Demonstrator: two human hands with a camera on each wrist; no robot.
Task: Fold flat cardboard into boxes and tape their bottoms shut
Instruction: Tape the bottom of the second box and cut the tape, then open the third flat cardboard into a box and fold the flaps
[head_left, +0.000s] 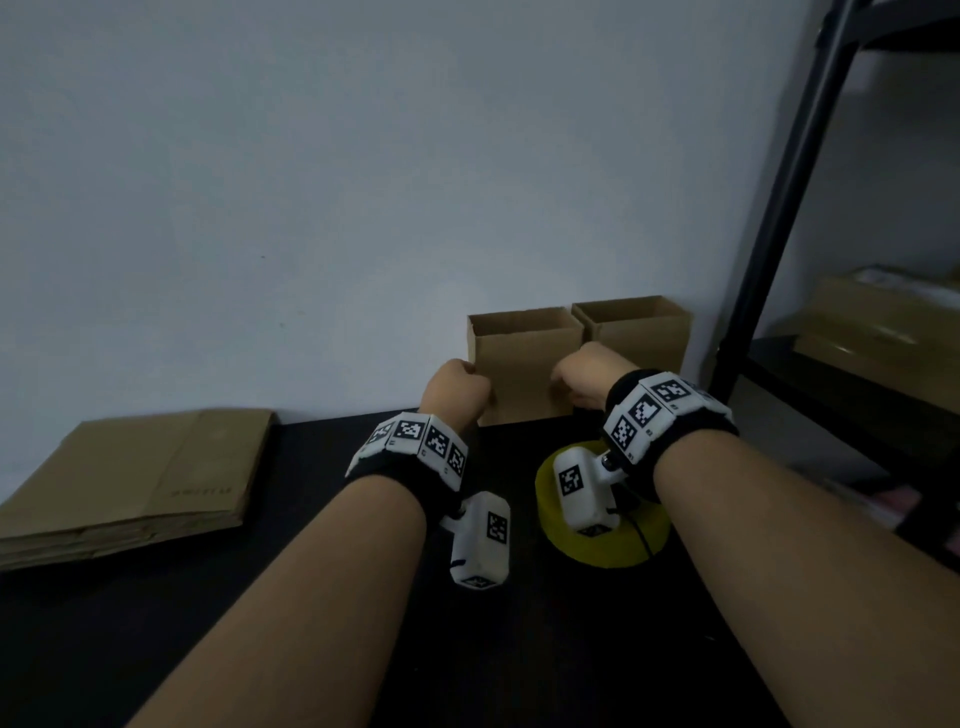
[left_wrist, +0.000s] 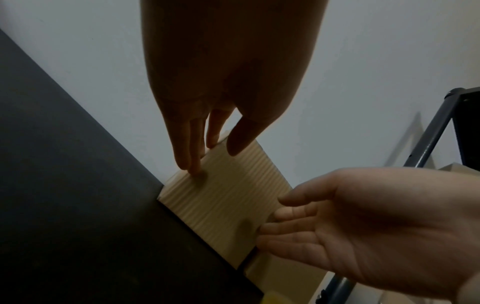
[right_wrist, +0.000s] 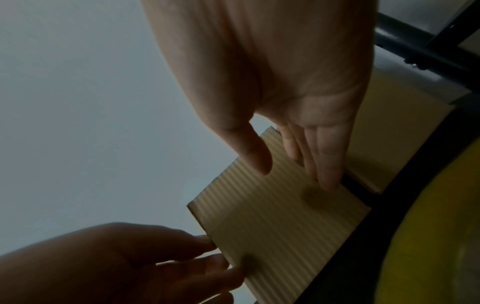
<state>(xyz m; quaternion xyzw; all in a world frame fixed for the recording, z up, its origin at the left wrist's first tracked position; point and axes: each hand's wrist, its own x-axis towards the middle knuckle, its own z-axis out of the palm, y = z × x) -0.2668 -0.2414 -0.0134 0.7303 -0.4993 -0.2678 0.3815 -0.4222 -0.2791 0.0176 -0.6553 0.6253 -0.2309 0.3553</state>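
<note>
Cardboard box, folded and upright with its top open, stood at the back of the dark worktop against the wall, just beside a second box. Left hand and right hand pressed straight fingers to its front corners, neither grip closed round it. Placing looked finished; next likely called for a sheet off the flat stack, with the yellow tape roll nearby.

Brown folded box stands upright, top open, right between the fingertips of both hands. Second box sits just beside it, flat cardboard stack well off from the fingers.
</note>
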